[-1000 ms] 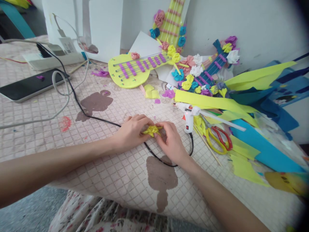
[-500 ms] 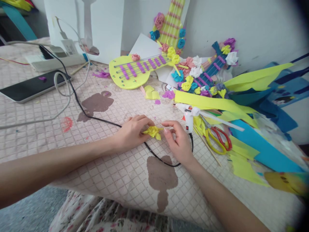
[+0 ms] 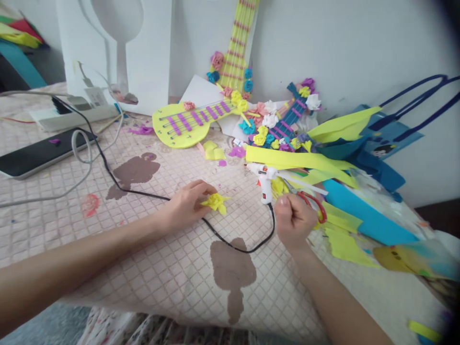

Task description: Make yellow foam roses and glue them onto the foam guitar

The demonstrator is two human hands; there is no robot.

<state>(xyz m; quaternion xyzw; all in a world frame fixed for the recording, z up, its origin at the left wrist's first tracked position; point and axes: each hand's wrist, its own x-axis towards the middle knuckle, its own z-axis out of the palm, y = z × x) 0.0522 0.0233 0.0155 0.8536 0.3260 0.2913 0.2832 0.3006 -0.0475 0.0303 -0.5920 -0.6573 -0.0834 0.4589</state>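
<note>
Pinched between the thumb and fingers of my left hand (image 3: pixel 185 206) is a small crumpled yellow paper flower (image 3: pixel 216 203), its pointed petals facing right. My right hand (image 3: pixel 295 221) is curled into a fist, thumb on top; whether anything is inside it is hidden. Just beyond that fist a white hot glue gun (image 3: pixel 265 184) stands with a glue stick out of its back. Scissors with red and yellow handles (image 3: pixel 318 203) lie partly behind my right hand. The gun's black cord (image 3: pixel 247 250) loops across the cloth and passes under my left hand.
A yellow paper guitar (image 3: pixel 183 139) and a blue guitar (image 3: pixel 287 122) with paper flowers lie at the back. Yellow and blue paper strips (image 3: pixel 370 215) spread on the right. A phone (image 3: pixel 43 153) and a power strip (image 3: pixel 72 117) sit left on the quilted cloth (image 3: pixel 172 258).
My right hand has moved away from the flower to the right and closed into a fist near the scissors. My left hand still holds the flower. The camera view has shifted.
</note>
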